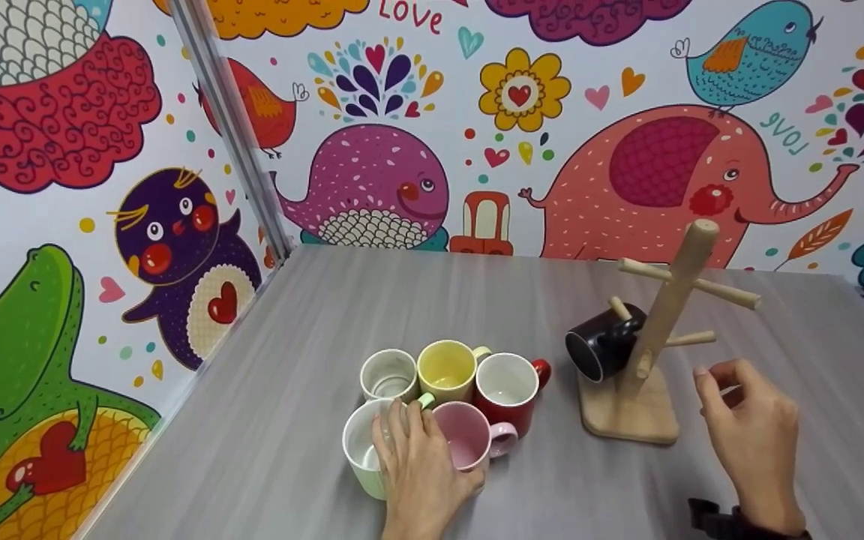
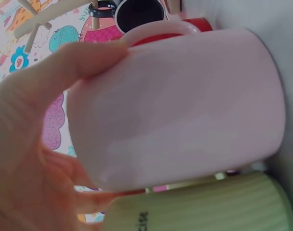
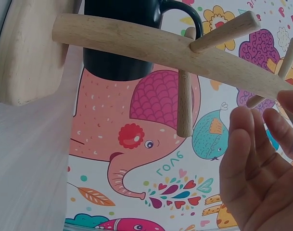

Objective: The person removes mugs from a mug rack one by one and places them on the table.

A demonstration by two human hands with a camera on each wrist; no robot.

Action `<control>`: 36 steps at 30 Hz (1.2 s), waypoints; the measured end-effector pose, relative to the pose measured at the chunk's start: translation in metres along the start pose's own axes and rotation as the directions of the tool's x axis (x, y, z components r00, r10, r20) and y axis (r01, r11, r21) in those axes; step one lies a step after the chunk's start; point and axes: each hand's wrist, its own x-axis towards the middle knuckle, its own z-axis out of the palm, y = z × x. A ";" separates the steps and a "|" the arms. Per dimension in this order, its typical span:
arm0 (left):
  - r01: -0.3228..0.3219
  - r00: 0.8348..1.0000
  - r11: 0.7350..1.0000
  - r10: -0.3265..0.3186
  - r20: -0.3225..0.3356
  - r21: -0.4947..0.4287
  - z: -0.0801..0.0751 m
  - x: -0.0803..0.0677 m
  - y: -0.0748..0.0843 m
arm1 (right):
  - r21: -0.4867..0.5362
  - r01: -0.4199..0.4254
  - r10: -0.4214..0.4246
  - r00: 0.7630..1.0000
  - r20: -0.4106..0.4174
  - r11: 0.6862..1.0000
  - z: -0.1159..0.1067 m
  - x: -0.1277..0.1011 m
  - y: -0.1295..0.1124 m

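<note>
A pink mug (image 1: 462, 427) stands at the front of a cluster of mugs, its handle turned right. My left hand (image 1: 418, 461) grips it, with the thumb against its near side and the fingers spread over the pale green mug (image 1: 363, 465) beside it. In the left wrist view, the thumb lies along the pink mug (image 2: 180, 110) near its handle, and the other fingers pass behind. My right hand (image 1: 758, 424) hovers empty to the right of a wooden mug tree (image 1: 627, 416), fingers loosely curled. A black mug (image 1: 588, 351) hangs by its handle on a tree peg.
Behind the pink and green mugs stand a white mug (image 1: 389, 373), a yellow mug (image 1: 447, 367) and a red mug (image 1: 507, 386) with a white inside. The tree's pegs stick out in several directions. A patterned wall (image 1: 507, 172) bounds the grey table (image 1: 274, 382) at the back and left.
</note>
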 end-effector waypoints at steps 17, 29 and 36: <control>0.018 0.998 1.000 -0.016 0.056 -0.025 0.001 0.000 0.002 | 0.023 -0.016 0.016 1.000 0.006 1.000 -0.001 -0.002 0.002; 0.025 0.996 0.999 -0.022 0.090 -0.027 -0.003 0.000 0.004 | 0.023 -0.037 0.037 0.999 0.017 0.999 -0.002 -0.001 0.001; -0.026 0.997 0.994 0.034 0.076 -0.110 -0.018 0.010 0.017 | 0.044 -0.021 0.021 1.000 -0.004 0.999 -0.003 0.001 0.000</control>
